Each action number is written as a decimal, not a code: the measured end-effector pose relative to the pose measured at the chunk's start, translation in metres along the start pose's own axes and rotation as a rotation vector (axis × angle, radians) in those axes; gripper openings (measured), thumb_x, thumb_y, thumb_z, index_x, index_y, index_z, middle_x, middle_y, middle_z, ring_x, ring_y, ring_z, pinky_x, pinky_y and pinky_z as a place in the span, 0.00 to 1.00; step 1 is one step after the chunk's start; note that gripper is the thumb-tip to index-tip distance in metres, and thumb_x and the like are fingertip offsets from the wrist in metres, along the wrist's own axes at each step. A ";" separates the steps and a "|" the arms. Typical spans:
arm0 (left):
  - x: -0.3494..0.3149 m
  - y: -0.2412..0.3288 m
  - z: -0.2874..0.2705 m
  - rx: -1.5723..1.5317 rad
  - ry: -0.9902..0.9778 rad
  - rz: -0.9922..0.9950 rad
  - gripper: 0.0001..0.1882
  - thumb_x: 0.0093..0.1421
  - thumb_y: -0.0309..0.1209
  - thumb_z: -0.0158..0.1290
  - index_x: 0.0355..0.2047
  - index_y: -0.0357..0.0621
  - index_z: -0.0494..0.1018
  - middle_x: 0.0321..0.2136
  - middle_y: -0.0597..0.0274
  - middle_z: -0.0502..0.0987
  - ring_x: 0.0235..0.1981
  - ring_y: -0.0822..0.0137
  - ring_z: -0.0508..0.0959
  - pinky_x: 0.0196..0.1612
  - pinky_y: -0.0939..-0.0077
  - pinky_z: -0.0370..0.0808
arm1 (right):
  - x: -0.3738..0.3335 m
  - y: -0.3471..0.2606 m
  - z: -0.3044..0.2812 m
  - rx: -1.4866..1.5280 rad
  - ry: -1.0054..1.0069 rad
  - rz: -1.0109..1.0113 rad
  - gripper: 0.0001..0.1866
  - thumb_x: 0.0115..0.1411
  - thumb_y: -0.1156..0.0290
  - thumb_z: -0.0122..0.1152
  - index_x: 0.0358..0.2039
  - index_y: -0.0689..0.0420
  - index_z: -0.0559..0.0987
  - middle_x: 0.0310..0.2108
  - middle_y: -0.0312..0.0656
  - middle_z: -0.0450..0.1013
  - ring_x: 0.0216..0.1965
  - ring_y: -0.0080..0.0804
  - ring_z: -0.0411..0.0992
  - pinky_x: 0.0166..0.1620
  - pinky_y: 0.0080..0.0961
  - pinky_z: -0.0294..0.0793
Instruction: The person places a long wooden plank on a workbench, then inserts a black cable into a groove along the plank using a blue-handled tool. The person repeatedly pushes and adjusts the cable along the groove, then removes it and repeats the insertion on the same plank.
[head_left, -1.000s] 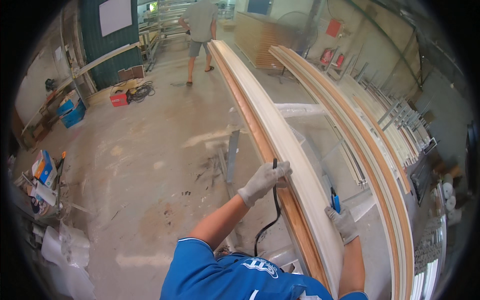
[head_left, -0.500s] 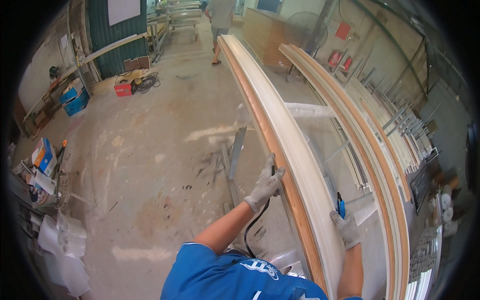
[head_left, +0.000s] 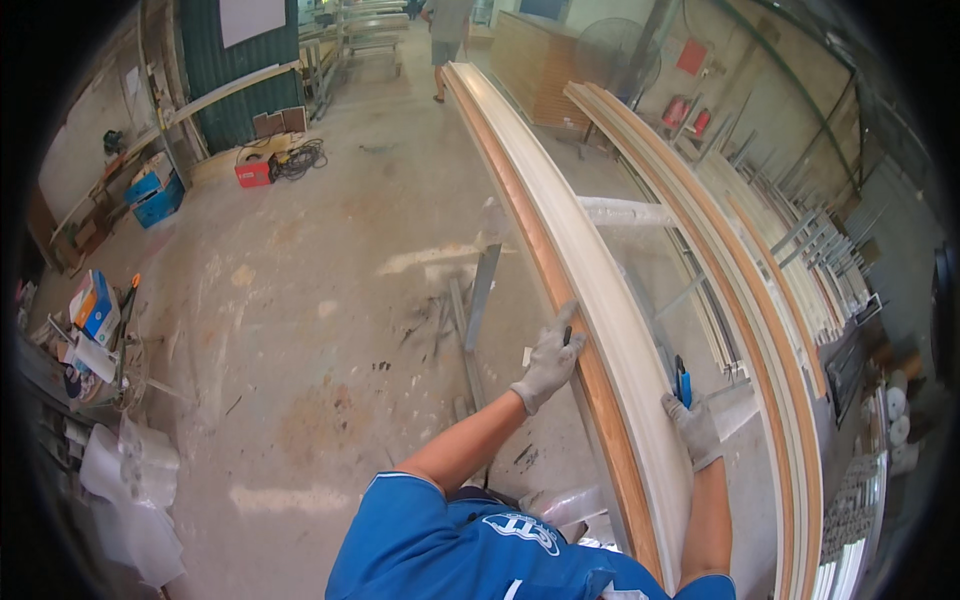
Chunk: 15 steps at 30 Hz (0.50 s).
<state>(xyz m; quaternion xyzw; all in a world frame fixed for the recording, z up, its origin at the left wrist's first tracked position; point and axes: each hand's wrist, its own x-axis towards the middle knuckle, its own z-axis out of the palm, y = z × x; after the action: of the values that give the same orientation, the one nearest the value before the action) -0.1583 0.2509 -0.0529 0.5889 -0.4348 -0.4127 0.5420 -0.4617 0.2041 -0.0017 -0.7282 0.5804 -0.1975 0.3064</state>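
Observation:
A long white moulded board (head_left: pixel 590 245) with a brown wood-grained edge runs away from me, its far end higher in view. My gloved left hand (head_left: pixel 548 368) is at its left edge, fingers against the brown side. A short dark stick-like piece (head_left: pixel 567 336) pokes out from that hand; the rest of it is hidden. On the board's right side rests my gloved right hand (head_left: pixel 695 430). It grips a blue tool with a black top (head_left: pixel 683 384), probably a utility knife, whose lower part the hand covers.
More long boards (head_left: pixel 720 250) lie on supports at the right, near a rack with metal arms (head_left: pixel 800 240). Grey metal bars (head_left: pixel 482 297) are under the board's left side. A red machine with black cables (head_left: pixel 256 171) sits on the floor; a person (head_left: pixel 446 35) is far ahead.
My left hand has slid slightly nearer along the board's edge, and the black cord seen below it is mostly out of sight. The far person has stepped farther away. My right hand keeps its place.

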 end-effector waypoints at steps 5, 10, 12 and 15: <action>0.008 -0.009 0.010 0.093 0.035 0.020 0.34 0.72 0.37 0.50 0.75 0.49 0.53 0.56 0.33 0.72 0.62 0.44 0.71 0.67 0.56 0.63 | 0.004 -0.008 0.003 -0.046 0.010 0.006 0.30 0.63 0.59 0.67 0.59 0.66 0.75 0.45 0.53 0.79 0.49 0.44 0.76 0.56 0.37 0.73; 0.024 -0.029 0.008 0.025 0.062 0.141 0.34 0.72 0.38 0.51 0.75 0.47 0.55 0.49 0.47 0.77 0.48 0.58 0.78 0.54 0.63 0.75 | -0.007 -0.024 -0.001 -0.197 0.091 -0.209 0.33 0.63 0.52 0.64 0.60 0.66 0.74 0.54 0.60 0.77 0.57 0.51 0.74 0.61 0.39 0.69; 0.014 -0.031 0.005 -0.048 0.034 0.150 0.35 0.73 0.41 0.51 0.76 0.47 0.53 0.57 0.43 0.74 0.57 0.58 0.75 0.60 0.69 0.71 | -0.010 -0.028 -0.002 -0.166 0.065 -0.150 0.36 0.63 0.49 0.63 0.62 0.64 0.73 0.56 0.60 0.76 0.59 0.50 0.73 0.63 0.38 0.67; -0.015 -0.030 0.002 -0.134 -0.159 -0.043 0.39 0.74 0.40 0.51 0.78 0.49 0.45 0.57 0.49 0.73 0.57 0.61 0.73 0.62 0.72 0.68 | -0.009 -0.030 -0.002 0.031 -0.068 -0.031 0.40 0.65 0.47 0.63 0.67 0.62 0.68 0.61 0.59 0.72 0.63 0.48 0.70 0.66 0.35 0.63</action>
<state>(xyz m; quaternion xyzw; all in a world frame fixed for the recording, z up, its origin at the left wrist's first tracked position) -0.1627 0.2652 -0.0825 0.5259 -0.4352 -0.4977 0.5351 -0.4436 0.2161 0.0202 -0.7385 0.5551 -0.1864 0.3342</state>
